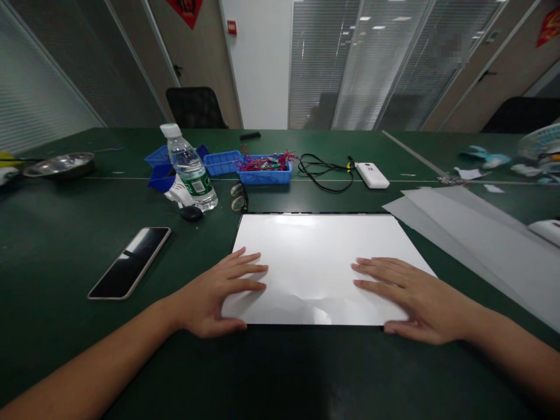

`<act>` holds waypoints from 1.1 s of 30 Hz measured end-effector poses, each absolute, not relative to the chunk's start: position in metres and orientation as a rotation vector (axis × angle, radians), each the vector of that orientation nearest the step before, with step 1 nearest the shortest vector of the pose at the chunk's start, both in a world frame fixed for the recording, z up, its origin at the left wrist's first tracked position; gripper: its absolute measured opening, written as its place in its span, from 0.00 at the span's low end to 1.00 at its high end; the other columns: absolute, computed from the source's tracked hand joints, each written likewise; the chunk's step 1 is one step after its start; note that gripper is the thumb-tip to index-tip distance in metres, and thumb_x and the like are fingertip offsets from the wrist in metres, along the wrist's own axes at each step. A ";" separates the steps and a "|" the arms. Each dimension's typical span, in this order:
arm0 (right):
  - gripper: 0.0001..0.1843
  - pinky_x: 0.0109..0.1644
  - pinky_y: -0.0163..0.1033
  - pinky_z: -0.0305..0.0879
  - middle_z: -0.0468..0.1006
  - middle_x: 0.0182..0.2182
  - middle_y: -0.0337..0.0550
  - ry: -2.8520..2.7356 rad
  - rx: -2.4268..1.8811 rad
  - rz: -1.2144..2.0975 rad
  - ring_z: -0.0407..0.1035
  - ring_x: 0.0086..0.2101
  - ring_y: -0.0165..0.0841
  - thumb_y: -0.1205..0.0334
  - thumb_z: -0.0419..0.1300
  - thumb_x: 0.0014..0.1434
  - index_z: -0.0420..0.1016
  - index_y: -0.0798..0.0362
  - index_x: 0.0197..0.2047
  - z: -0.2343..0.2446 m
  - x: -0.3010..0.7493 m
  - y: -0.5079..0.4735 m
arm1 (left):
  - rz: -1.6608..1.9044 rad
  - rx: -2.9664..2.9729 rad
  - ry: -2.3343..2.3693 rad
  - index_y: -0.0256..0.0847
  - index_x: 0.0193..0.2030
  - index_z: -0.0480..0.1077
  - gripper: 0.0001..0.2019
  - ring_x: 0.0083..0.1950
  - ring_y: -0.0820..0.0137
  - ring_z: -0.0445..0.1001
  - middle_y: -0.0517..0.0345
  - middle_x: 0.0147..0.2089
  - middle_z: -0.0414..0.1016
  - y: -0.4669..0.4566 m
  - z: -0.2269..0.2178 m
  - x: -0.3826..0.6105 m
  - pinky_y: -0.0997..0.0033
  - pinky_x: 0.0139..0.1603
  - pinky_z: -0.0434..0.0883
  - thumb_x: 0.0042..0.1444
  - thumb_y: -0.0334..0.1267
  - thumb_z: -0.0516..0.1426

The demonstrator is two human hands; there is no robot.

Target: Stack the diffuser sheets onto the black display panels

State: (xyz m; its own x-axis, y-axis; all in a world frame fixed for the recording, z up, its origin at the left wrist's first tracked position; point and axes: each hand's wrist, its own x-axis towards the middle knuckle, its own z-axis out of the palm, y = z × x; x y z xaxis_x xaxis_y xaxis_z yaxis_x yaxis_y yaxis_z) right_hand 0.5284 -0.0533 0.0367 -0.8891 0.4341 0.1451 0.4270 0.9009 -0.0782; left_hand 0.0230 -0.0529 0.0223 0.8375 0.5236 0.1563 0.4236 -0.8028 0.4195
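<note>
Left hand (219, 298): I see it palm down, fingers straight and slightly spread, pressed flat on the near left corner of the white panel (315, 256); it grips nothing.
Right hand (411, 300): I see it flat and opened out the same way on the near right corner, thumb at the panel's near edge.
White panel: lies flat on the green table (280, 373), directly in front of me, long side toward me, dark rim visible.
Smartphone (130, 262): face up, left of the panel, apart from the left hand.
Water bottle (189, 169): upright, beyond the phone.
Eyeglasses (239, 197): just beyond the panel's far left corner.
Blue tray (265, 172): behind the glasses, holding red wires.
Translucent sheets (472, 233): stacked right of the panel.
</note>
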 end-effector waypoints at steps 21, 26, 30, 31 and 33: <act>0.49 0.70 0.54 0.73 0.67 0.74 0.51 -2.913 -0.536 -0.002 0.65 0.71 0.48 0.42 0.69 0.64 0.61 0.49 0.82 0.033 0.545 -0.044 | 0.441 2.691 0.659 0.48 0.73 0.70 0.35 0.81 0.45 0.61 0.44 0.77 0.70 -0.052 0.018 0.023 0.33 0.83 0.51 0.61 0.50 0.69; 0.49 0.71 0.54 0.71 0.68 0.74 0.51 -2.884 -0.566 0.062 0.67 0.70 0.48 0.41 0.70 0.63 0.62 0.47 0.81 0.034 0.549 -0.044 | 0.453 2.704 0.646 0.48 0.73 0.70 0.34 0.81 0.45 0.62 0.44 0.77 0.70 -0.052 0.018 0.023 0.32 0.83 0.52 0.61 0.50 0.69; 0.50 0.71 0.55 0.71 0.67 0.75 0.52 -2.900 -0.553 0.011 0.66 0.70 0.49 0.38 0.67 0.65 0.60 0.48 0.82 0.031 0.551 -0.041 | 0.456 2.697 0.658 0.48 0.72 0.71 0.34 0.81 0.45 0.63 0.44 0.77 0.71 -0.052 0.018 0.023 0.33 0.83 0.54 0.61 0.51 0.69; 0.51 0.71 0.55 0.71 0.66 0.75 0.53 -2.905 -0.555 -0.005 0.66 0.71 0.49 0.37 0.66 0.65 0.59 0.49 0.83 0.030 0.551 -0.040 | 0.455 2.696 0.662 0.48 0.72 0.71 0.34 0.81 0.45 0.63 0.44 0.76 0.71 -0.052 0.019 0.023 0.33 0.83 0.54 0.61 0.51 0.69; 0.52 0.71 0.57 0.70 0.64 0.76 0.54 -2.907 -0.569 -0.018 0.65 0.71 0.50 0.33 0.65 0.66 0.57 0.49 0.83 0.030 0.550 -0.038 | 0.456 2.695 0.663 0.48 0.72 0.71 0.34 0.80 0.45 0.63 0.44 0.76 0.71 -0.052 0.019 0.023 0.33 0.83 0.54 0.61 0.51 0.69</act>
State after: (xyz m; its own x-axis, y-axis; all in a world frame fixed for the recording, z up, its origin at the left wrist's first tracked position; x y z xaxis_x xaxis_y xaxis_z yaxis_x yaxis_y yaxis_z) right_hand 0.5495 -0.0385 0.0298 -0.9108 0.3726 0.1775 0.3748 0.9268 -0.0225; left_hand 0.0231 -0.0523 0.0195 0.8405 0.4922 0.2265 0.3874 -0.8381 0.3840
